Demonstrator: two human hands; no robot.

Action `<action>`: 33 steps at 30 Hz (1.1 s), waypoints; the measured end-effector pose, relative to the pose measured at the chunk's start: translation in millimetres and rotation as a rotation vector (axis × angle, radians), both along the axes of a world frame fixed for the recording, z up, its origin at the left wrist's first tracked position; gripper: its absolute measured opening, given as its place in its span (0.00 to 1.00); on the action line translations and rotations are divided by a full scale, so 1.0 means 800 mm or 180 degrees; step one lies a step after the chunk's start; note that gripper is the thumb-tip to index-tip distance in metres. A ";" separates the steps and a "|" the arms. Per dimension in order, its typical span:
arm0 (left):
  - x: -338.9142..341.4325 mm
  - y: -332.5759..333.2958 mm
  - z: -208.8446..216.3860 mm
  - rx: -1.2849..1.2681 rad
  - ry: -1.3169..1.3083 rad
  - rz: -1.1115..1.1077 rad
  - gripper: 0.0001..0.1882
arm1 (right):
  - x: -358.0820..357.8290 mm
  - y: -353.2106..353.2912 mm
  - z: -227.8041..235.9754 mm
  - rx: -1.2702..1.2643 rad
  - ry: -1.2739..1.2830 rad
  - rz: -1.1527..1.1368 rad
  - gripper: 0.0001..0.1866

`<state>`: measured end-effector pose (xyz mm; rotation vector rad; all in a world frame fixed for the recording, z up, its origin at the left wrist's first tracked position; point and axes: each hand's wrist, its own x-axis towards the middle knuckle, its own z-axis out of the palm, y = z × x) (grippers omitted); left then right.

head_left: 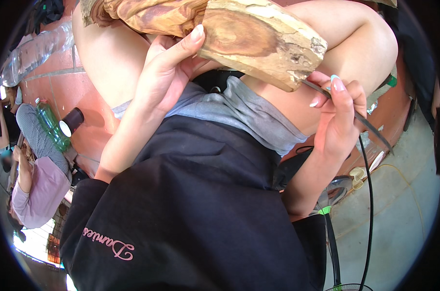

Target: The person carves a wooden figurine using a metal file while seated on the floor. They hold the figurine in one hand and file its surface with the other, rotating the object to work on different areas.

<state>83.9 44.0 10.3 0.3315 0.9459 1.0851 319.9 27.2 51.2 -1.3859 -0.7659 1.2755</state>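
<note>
A piece of carved wood (pixel 263 41) lies across the top of the view, above my lap. Its left part has swirling carved grain, while its right end is a pale, flat block with a brown oval and rough, bark-like edges. My left hand (pixel 169 68) grips the wood from below, thumb pressed on its near face. Just off the right end, my right hand (pixel 341 104) pinches a thin, dark, slightly curved metal tool (pixel 376 133). One end of the tool meets the wood's lower right corner; whether its tip goes behind the wood is hidden.
Red floor tiles (pixel 55 92) hold a green plastic bottle (pixel 50 123), a dark cup (pixel 72 121) and a large clear bottle (pixel 38 51) on the left. Another person (pixel 40 189) sits far left. A black cable (pixel 370 213) and fan (pixel 337 191) stand right.
</note>
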 end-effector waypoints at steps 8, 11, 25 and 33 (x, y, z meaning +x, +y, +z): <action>-0.001 0.001 0.000 -0.0010 -0.0009 -0.0018 0.27 | 0.005 -0.001 -0.002 0.0008 0.0218 -0.0031 0.14; -0.001 0.002 -0.001 0.0002 -0.0068 -0.0034 0.26 | 0.002 -0.001 -0.002 0.0044 0.0045 0.0015 0.14; -0.001 0.002 0.000 0.0025 -0.0107 -0.0030 0.26 | 0.008 -0.005 -0.010 0.0276 0.0297 -0.0059 0.15; -0.001 0.002 0.000 0.0034 -0.0108 -0.0042 0.26 | -0.001 -0.002 -0.009 0.0390 0.0034 -0.0077 0.14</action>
